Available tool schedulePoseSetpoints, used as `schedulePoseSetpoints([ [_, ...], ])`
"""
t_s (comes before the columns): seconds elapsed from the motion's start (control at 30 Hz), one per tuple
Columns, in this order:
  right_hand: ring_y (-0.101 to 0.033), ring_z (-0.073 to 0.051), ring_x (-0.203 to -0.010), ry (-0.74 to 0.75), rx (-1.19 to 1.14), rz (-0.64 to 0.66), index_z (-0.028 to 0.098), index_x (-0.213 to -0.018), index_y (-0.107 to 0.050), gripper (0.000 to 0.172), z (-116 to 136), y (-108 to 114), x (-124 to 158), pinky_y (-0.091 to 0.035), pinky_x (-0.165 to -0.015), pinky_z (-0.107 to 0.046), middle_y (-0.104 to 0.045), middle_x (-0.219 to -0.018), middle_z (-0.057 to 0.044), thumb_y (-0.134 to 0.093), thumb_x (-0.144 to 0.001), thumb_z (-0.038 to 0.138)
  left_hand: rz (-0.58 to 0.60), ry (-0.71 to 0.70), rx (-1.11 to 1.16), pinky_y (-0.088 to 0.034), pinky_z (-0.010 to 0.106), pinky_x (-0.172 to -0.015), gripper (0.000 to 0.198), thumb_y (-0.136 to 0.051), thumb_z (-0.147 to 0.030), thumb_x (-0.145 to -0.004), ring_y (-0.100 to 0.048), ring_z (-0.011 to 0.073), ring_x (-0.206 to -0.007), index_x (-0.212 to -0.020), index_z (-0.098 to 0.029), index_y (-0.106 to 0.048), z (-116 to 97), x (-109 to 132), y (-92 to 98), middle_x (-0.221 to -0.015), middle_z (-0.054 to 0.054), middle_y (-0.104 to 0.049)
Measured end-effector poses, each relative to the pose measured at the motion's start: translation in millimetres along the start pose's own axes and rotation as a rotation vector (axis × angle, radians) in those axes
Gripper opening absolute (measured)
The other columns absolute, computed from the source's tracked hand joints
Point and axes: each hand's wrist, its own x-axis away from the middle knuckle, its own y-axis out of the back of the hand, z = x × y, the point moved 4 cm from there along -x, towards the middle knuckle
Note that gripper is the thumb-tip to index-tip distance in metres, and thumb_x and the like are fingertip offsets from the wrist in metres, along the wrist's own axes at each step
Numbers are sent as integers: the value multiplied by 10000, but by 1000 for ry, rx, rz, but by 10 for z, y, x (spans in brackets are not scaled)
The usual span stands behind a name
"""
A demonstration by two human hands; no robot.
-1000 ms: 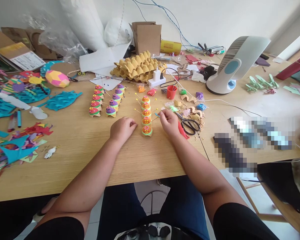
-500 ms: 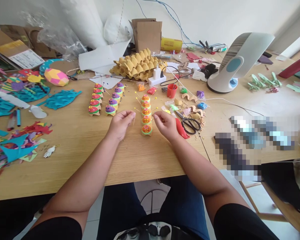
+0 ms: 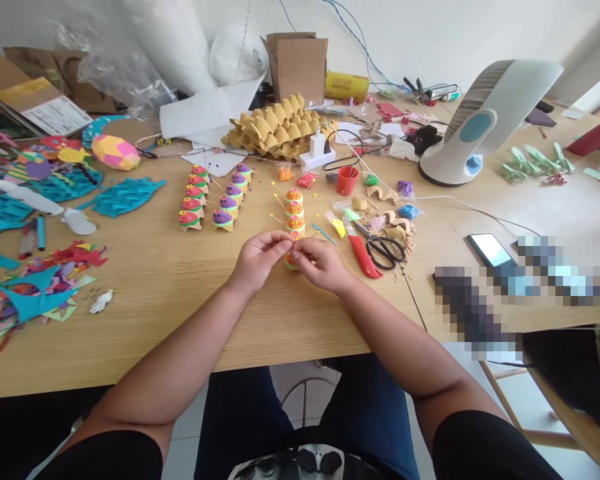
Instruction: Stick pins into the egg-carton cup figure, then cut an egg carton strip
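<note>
A row of orange egg-carton cups [image 3: 295, 208] with green rims and painted smiling faces stands in front of me, like a caterpillar. Thin sticks with yellow tips poke out on both sides of it. Over its near end my left hand [image 3: 259, 261] is closed in a pinch on a thin stick, mostly hidden by the fingers. My right hand [image 3: 325, 264] is pinched too, its fingertips meeting the left ones; what it holds is too small to make out. The two hands cover part of the nearest cups.
Left of the row stand a red caterpillar [image 3: 195, 193] and a purple caterpillar [image 3: 231, 198]. To the right lie a red-handled knife [image 3: 363, 255], black scissors [image 3: 386, 253], a red cup [image 3: 347, 181] and bagged clay. Farther back are yellow egg trays [image 3: 275, 130] and a white fan [image 3: 473, 127].
My left hand has moved right and my right hand slightly left, so their fingertips now meet over the orange caterpillar. The view has shifted slightly; a blue strip right of the row is now uncovered.
</note>
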Motion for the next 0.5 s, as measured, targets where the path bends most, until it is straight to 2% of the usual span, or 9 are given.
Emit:
schedulePoseSetpoints([
  [0.17,-458,-131,-623,19,52,2,225,-713,-459,254,-5,28,0,-354,-610,-261,-497,-653,20,-477,-958,291,45,-51,-82,-528,254,-677,299,-796,-454,-773,-655,141,-754,-915,-193,-762,-20,3,11,-881,50,-736],
  [0.37,-419,-127,-598,-33,142,-28,224,-657,-413,263,-7,61,-2,-308,-586,-267,-460,-606,28,-506,-900,263,7,-122,-227,-540,272,-698,264,-775,-430,-791,-666,165,-795,-911,-194,-772,-63,15,32,-896,61,-733],
  [0.5,-418,-127,-599,-20,158,-14,221,-653,-424,256,-4,70,-5,-298,-592,-270,-469,-604,26,-508,-892,264,10,-144,-245,-533,269,-691,223,-766,-401,-796,-661,159,-780,-868,-190,-764,-86,10,26,-880,55,-727],
])
